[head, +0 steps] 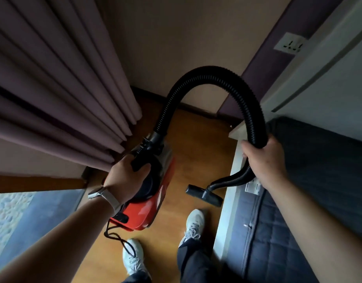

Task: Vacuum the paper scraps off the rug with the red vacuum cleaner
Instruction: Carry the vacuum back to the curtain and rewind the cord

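Carrying the red vacuum cleaner by its handle in the left hand, low in the middle, and gripping the black hose in the right hand, the person has cleaned nothing yet, and no rug or paper scraps show.

Pleated mauve curtains hang left, a dark quilted mattress lies right, a white wall socket far right, above wooden floor.

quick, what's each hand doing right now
Left hand: closed on the red vacuum cleaner handle.
Right hand: closed around the black hose.
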A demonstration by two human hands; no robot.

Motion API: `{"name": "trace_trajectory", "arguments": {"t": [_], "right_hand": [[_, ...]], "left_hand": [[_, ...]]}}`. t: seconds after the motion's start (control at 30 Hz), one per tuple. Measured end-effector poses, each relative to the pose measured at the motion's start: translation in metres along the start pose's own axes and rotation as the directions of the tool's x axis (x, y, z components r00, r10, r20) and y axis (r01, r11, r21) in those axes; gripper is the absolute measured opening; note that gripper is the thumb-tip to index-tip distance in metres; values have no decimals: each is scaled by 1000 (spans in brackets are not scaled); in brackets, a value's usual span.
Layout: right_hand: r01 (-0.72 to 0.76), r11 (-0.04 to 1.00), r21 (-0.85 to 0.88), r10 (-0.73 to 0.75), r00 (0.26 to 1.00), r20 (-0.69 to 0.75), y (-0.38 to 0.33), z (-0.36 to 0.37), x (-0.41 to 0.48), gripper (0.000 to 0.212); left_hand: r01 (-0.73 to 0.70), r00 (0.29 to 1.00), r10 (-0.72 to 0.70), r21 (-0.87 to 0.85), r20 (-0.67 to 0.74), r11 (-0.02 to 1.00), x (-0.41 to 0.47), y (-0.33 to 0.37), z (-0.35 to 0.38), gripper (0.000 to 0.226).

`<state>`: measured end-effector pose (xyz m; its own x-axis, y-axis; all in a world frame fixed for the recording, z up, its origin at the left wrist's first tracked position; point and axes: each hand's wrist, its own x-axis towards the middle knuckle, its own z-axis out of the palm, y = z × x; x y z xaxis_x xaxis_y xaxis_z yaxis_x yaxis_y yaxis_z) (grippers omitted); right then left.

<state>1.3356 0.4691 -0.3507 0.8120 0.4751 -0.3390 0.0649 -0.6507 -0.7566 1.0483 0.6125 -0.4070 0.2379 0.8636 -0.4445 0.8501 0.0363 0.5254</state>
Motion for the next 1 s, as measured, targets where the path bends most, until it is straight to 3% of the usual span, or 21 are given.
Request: {"name": "trace_trajectory", "arguments": {"t": [0.1,0.3,0.47,0.63,0.77,1.0], "right_hand": [[55,998,-21,-54,998,6,19,24,45,9],[196,977,-78,-198,980,-13,65,87,106,21],[433,887,-162,-456,877,-152,112,144,147,41],[562,781,-271,-617,763,-196,174,213,176,39],[502,813,-294,-564,805,-185,220,244,188,47],[278,938,-208,-312,938,-152,256,269,201,53]], "left_hand": [[-6,1000,5,-24,-9,1000,36,-18,41,25],[0,1000,-1,-37,-23,999,100,-68,131,27],[-41,995,32,-98,-90,994,153,-112,205,26],[-23,997,7,-203,-79,979,198,-154,268,31],[-57,996,41,-204,-84,977,216,-171,299,27],[-3,1000,3,-199,0,980,224,-189,320,21]]}}
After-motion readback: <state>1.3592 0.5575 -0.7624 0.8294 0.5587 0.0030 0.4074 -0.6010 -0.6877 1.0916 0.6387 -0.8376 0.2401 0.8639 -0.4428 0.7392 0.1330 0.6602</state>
